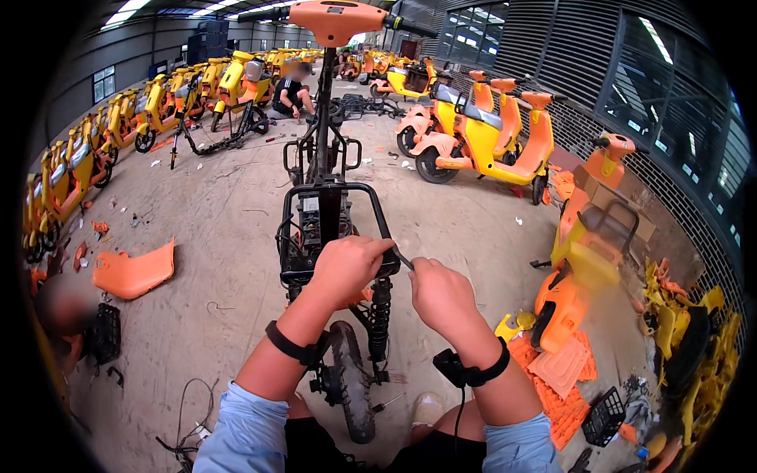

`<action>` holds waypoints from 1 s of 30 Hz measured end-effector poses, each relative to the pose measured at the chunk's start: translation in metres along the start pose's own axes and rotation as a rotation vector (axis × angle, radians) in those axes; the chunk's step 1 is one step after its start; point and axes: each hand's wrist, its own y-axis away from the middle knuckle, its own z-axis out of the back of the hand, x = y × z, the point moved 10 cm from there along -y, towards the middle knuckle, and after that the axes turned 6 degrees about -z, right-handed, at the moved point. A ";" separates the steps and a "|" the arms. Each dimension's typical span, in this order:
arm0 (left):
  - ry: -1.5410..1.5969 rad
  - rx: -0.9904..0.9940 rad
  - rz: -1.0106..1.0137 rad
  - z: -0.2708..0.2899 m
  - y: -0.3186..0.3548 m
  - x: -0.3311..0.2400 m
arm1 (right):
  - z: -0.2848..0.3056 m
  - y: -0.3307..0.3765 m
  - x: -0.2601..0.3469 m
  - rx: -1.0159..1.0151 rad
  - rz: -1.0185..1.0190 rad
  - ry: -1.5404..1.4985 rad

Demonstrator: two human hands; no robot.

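Observation:
A stripped electric scooter [322, 169] stands upright in front of me, its black frame bare and an orange handlebar cover [335, 22] at the far end. Over the right rear corner of its black rack, my left hand [347, 266] and my right hand [441, 290] both pinch a thin dark cable-like piece [403, 258]. It spans the short gap between my fingers; its exact kind I cannot tell. Below my hands are a coil-spring shock absorber [380, 319] and the rear wheel [347, 386]. Black bands circle both my wrists.
Yellow-and-orange scooters [497, 146] line both sides. A person [293, 96] crouches ahead beside a bare frame [213, 142]; another is at the left edge. An orange panel [136, 270] lies left. Orange and yellow panels [561, 378] and a black basket [605, 416] lie right.

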 end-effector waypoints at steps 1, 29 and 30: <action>-0.011 0.011 -0.001 -0.001 -0.001 0.000 | 0.003 -0.001 -0.006 0.003 0.005 -0.037; -0.039 0.022 0.007 -0.002 -0.007 -0.007 | -0.023 -0.038 -0.051 0.417 -0.013 -0.076; -0.028 0.027 0.013 -0.004 -0.005 -0.005 | -0.023 -0.034 -0.047 0.426 -0.015 -0.056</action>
